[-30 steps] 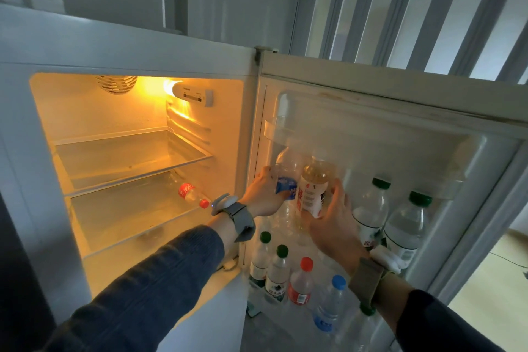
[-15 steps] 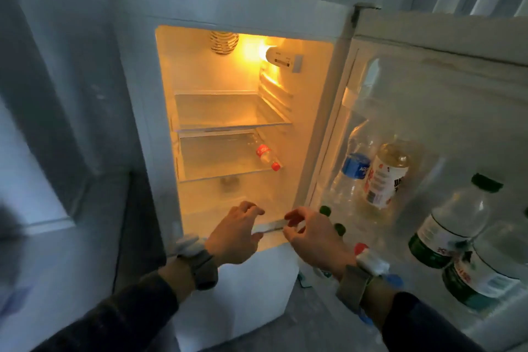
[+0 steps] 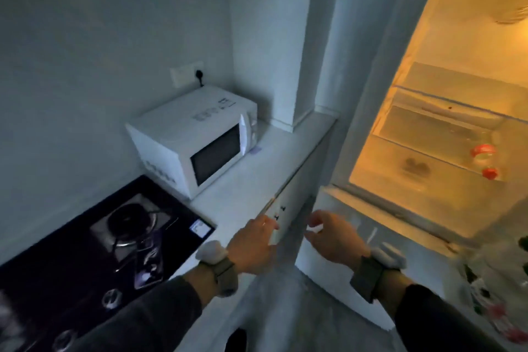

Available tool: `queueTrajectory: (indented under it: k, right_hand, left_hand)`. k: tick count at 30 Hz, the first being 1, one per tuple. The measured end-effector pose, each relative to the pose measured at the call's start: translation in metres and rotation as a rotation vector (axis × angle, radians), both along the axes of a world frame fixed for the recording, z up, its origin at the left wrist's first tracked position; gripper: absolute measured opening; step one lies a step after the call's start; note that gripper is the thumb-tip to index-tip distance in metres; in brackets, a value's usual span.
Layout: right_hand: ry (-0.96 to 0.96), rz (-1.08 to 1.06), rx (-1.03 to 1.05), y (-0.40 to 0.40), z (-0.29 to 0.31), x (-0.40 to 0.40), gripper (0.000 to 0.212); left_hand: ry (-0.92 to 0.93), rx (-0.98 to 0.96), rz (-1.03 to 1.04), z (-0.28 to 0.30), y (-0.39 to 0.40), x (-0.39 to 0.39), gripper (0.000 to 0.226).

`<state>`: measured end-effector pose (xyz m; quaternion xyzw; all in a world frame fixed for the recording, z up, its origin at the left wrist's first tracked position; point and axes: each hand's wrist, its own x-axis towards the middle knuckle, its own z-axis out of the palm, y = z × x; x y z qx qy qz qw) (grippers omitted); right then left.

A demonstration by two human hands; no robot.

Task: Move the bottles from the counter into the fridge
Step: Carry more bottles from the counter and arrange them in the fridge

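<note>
A white counter [image 3: 257, 168] carries a microwave [image 3: 194, 140] at its back edge, beside a black stove [image 3: 85, 251]. The view has swung left from the fridge [image 3: 445, 134]; left hand [image 3: 251, 248] and right hand [image 3: 334, 240] hang loosely curled, empty.

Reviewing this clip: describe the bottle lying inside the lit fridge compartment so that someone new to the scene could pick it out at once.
Start at the open fridge on the right, its inside glowing orange. On the lower glass shelf, near the right edge of the view, the bottle lies on its side. It is clear, with a red label and a red cap pointing outward, and is the only bottle seen on the inner shelves.
</note>
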<state>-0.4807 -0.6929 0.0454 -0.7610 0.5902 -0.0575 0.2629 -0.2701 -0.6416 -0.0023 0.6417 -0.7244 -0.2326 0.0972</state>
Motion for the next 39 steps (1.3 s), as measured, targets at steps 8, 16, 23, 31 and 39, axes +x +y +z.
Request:
queueTrajectory:
  k: [8,16,23,31,39]
  right_hand:
    - [-0.122,0.419,0.077,0.082,-0.005,0.150,0.019]
    - [-0.102,0.755,0.123,0.205,-0.002,0.275,0.024]
    - [-0.114,0.985,0.157,0.364,-0.001,0.376,0.025]
    - [-0.151,1.191,0.119,0.525,0.003,0.454,0.028]
    - [-0.099,1.397,0.096,0.643,0.005,0.511,0.050]
  left_hand:
    - [-0.023,-0.004,0.452,-0.007,0.181,0.106,0.047]
    - [0.015,0.067,0.838,-0.001,0.361,0.159,0.046]
    - [0.041,0.013,1.126,0.001,0.540,0.211,0.042]
    - [-0.112,-0.178,1.420,0.030,0.716,0.260,0.032]
    - [-0.124,-0.110,1.739,0.042,0.832,0.328,0.051]
